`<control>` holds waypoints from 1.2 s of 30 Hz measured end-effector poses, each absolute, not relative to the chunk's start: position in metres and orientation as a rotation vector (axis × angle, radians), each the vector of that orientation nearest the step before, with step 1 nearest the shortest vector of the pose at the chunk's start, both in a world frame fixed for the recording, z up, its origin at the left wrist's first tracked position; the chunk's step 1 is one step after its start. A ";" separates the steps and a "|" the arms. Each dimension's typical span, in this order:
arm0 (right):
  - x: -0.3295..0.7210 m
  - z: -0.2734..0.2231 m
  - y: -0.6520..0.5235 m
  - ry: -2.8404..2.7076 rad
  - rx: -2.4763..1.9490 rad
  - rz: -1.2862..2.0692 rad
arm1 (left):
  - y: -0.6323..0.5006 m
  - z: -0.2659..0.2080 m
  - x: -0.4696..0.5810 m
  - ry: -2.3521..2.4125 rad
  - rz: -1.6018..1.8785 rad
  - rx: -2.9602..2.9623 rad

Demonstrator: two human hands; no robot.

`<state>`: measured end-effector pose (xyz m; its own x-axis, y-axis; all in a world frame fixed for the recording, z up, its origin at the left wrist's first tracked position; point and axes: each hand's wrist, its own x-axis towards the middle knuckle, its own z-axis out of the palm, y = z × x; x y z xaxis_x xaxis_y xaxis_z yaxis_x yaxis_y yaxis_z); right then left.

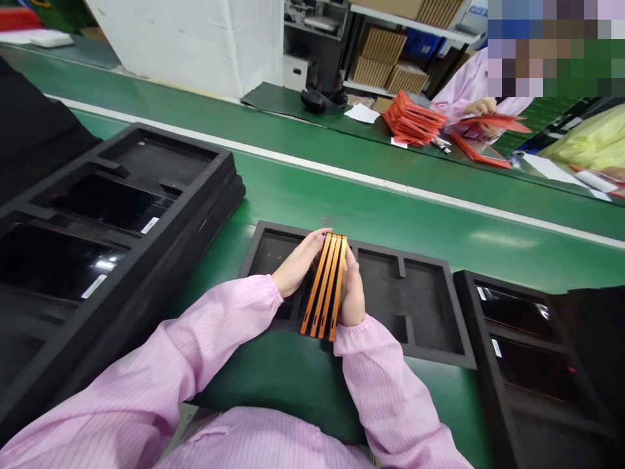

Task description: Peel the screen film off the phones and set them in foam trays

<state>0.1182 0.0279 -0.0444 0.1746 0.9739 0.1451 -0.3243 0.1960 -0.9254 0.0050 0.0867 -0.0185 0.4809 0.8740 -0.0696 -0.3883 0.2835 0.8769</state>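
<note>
Between my two palms stands a stack of several thin, orange-edged tablets (326,286), upright on their long edges and fanned slightly apart at the near end. My left hand (299,266) presses flat against the left side, and my right hand (352,290) closes against the right side. The faces of the tablets are mostly hidden. Small slots show in their near ends. Beneath the stack lies a dark foam tray (459,316) with recessed compartments; those visible to the right of my hands hold nothing. Whether the stack touches the tray I cannot tell.
To the left, stacked black foam trays (195,212) hold glossy dark tablets (112,202) with white labels. Another foam tray (481,339) at right holds similar ones. Across the green bench (312,189), a co-worker's hand (481,107) handles red sleeves near a red pile (413,120).
</note>
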 end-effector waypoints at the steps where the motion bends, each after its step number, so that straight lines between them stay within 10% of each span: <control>1: 0.119 -0.045 0.027 -0.916 -0.883 1.145 | 0.087 -0.019 0.004 0.632 0.921 0.964; 22: 0.141 -0.023 -0.014 -1.719 -0.897 0.278 | 0.063 0.003 -0.033 0.067 0.997 2.104; 36: 0.171 -0.011 -0.064 -0.734 -1.115 1.568 | 0.024 -0.001 -0.020 -0.041 0.938 2.281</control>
<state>0.1713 -0.0638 -0.0107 -0.0387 0.9561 -0.2906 -0.3889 -0.2823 -0.8770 -0.0197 0.0244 -0.0007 0.7420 0.2103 0.6365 -0.2648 -0.7803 0.5666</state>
